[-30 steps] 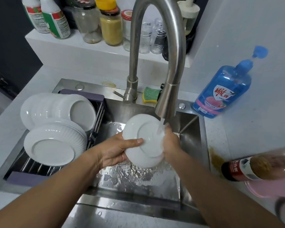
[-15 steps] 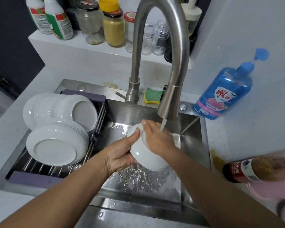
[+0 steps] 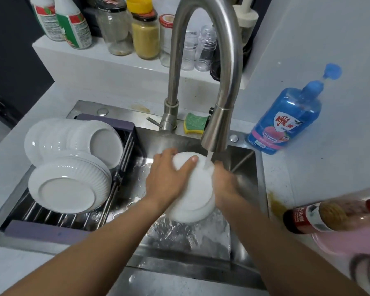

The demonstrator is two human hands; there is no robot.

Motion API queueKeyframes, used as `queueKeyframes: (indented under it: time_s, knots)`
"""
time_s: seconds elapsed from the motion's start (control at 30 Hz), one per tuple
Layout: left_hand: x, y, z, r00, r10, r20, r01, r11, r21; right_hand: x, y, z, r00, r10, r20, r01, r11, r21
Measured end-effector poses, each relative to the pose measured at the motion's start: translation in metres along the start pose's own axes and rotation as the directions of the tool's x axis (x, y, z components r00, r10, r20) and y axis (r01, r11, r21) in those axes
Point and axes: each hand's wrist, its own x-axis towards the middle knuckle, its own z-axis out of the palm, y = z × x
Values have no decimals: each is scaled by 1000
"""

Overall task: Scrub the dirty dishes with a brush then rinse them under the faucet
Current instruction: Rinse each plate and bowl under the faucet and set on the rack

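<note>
Water [image 3: 207, 160] falls on the white dish [image 3: 193, 190]; left hand [image 3: 168, 178] and right hand [image 3: 224, 181] both grip it; better turn it slowly.

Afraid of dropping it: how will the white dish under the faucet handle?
Probably slippery: water streams over the white dish, and its glaze looks glossy. Likely stiff and breakable, like ceramic; left hand and right hand both grip it.

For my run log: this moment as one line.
phase: rinsing | left hand: grips dish | right hand: holds dish | faucet: water running onto dish
</note>
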Motion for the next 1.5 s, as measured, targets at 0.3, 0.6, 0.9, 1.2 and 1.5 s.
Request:
queueKeyframes:
  time_s: [0.3,0.6,0.9,1.2,1.5]
  knots:
    - [26,29,-2,994,19,109,-47,965,257,-2,7,-4,996,50,-67,-35,977,211]
    - [-16,-12,15,882,-207,423,470,429,-771,11,17,2,953,303,-31,-213,737,642]
    - [-8,-21,-15,746,-33,665,597,476,-646,33,29,0,974,198,112,-227,883,412]
    - [14,3,-24,907,-301,295,421,683,-597,12,2,-36,850,-186,493,-90,871,483]
    - [-15,10,21,858,-510,-68,346,669,-658,-28,25,-10,987,-61,150,-55,748,661]
